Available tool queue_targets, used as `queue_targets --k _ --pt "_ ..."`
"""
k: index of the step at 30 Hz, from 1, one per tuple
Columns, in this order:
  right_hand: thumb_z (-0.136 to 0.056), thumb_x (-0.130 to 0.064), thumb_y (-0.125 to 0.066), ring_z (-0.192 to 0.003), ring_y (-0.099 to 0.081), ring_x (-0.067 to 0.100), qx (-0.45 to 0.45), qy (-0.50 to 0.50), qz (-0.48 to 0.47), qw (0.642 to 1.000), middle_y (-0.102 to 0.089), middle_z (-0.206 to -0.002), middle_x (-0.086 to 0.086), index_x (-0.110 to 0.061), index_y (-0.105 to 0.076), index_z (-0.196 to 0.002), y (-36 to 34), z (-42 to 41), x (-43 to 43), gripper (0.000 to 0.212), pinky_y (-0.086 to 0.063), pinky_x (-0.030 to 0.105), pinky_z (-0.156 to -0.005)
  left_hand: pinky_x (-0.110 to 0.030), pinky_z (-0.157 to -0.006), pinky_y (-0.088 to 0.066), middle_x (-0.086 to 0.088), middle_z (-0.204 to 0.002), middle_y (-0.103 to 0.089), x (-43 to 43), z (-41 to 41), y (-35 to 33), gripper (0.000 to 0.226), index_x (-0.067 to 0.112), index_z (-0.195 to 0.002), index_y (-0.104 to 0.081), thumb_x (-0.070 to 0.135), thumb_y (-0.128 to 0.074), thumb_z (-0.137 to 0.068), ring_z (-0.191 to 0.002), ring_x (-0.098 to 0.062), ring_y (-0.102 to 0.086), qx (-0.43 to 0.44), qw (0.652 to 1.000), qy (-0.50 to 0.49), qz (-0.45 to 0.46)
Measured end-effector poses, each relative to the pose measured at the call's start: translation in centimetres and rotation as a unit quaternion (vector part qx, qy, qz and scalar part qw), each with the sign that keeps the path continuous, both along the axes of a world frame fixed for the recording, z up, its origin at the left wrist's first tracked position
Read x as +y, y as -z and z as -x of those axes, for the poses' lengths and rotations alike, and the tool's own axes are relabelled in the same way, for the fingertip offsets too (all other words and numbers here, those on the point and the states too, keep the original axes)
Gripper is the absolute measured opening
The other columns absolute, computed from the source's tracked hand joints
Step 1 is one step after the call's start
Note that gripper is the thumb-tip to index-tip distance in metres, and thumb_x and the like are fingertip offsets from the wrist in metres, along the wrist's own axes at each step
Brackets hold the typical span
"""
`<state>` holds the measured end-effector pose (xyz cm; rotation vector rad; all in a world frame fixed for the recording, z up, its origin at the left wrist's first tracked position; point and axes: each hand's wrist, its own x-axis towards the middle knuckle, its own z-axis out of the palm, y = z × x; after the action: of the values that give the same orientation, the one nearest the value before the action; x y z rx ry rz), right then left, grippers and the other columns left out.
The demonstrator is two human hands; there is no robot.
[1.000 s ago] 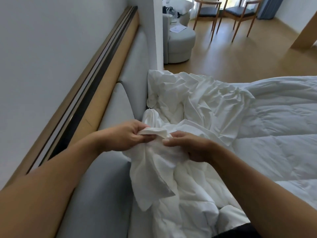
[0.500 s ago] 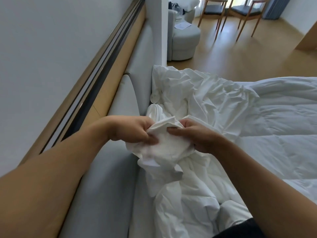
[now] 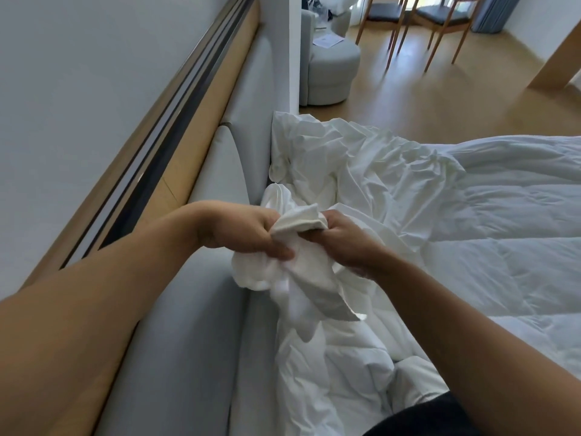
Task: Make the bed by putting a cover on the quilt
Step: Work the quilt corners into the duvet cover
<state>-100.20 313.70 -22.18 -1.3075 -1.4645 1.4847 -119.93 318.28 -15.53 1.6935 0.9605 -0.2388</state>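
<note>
Padded grey headboard (image 3: 220,171) beside our bed, white quilted duvet (image 3: 503,234) spread flat, crumpled white cover (image 3: 355,158) bunched near it, our left hand (image 3: 248,229) and right hand (image 3: 344,243) both gripping its wadded corner.

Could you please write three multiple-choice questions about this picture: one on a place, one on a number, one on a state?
1. Where does the round grey armchair stand?
A) on the quilt
B) on the wooden floor
C) on a table

2. How many wooden chairs show at the top?
A) two
B) one
C) four

3. What are the left hand and right hand doing?
A) resting flat
B) hanging empty
C) gripping the bunched white cover

Answers:
1 B, its base sits on the floor.
2 A, two dark seats are visible.
3 C, the fingers of both hands curl around the fabric.
</note>
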Motion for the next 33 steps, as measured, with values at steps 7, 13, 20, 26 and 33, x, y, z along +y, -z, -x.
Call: queue_targets --k 7,13,20,26,33 --pt "-0.088 -0.022 -0.067 -0.1 -0.069 0.026 0.168 0.008 0.138 0.976 -0.073 -0.108 0.013 -0.011 -0.069 -0.114 -1.0 -1.5 0.7 0.029 -0.056 0.039 -0.087 -0.026 -0.068 -0.057 -0.006 -0.094 -0.073 0.3 -0.9 -0.9 0.02 0.007 -0.107 -0.068 0.011 -0.049 -0.103 -0.082 -0.016 -0.071 -0.196 0.957 -0.205 0.068" --pt "-0.083 0.005 -0.072 -0.105 -0.068 0.024 0.102 -0.165 0.184 0.964 -0.072 -0.109 0.009 -0.005 -0.065 -0.119 -1.4 -1.6 0.3 0.038 -0.058 0.035 -0.09 -0.029 -0.069 -0.058 -0.012 -0.095 -0.071 -0.3 -1.8 -0.7 0.023 0.003 -0.109 -0.068 0.008 -0.046 -0.103 -0.083 -0.021 -0.069 -0.179 0.952 -0.246 0.028" --pt "-0.097 -0.005 -0.059 -0.089 -0.071 0.02 0.125 0.015 0.095 0.987 -0.076 -0.091 0.005 -0.009 -0.072 -0.099 -1.3 0.2 0.1 0.013 -0.06 0.031 -0.08 -0.046 -0.094 -0.057 -0.015 -0.113 -0.073 0.5 -0.5 -0.9 0.03 0.008 -0.118 -0.068 0.02 -0.071 -0.091 -0.106 -0.031 -0.071 -0.09 0.977 -0.192 0.037" --pt "-0.094 0.006 -0.052 -0.087 -0.07 0.029 0.104 0.036 0.043 0.993 -0.073 -0.091 0.015 -0.004 -0.073 -0.094 -2.1 1.7 0.4 0.023 -0.057 0.047 -0.084 -0.054 -0.101 -0.052 -0.012 -0.121 -0.071 -0.1 0.2 -0.8 0.059 0.011 -0.125 -0.065 0.011 -0.088 -0.07 -0.112 -0.031 -0.068 0.005 0.995 -0.025 0.096" --pt "-0.077 -0.033 -0.083 -0.105 -0.07 0.02 0.203 -0.127 0.196 0.951 -0.074 -0.113 0.008 -0.009 -0.067 -0.12 -1.8 -1.6 1.0 0.052 -0.058 0.031 -0.083 -0.039 -0.089 -0.058 -0.012 -0.111 -0.074 0.2 -0.6 -0.8 0.02 0.007 -0.113 -0.069 0.012 -0.067 -0.094 -0.103 -0.028 -0.072 -0.098 0.965 -0.198 0.142"
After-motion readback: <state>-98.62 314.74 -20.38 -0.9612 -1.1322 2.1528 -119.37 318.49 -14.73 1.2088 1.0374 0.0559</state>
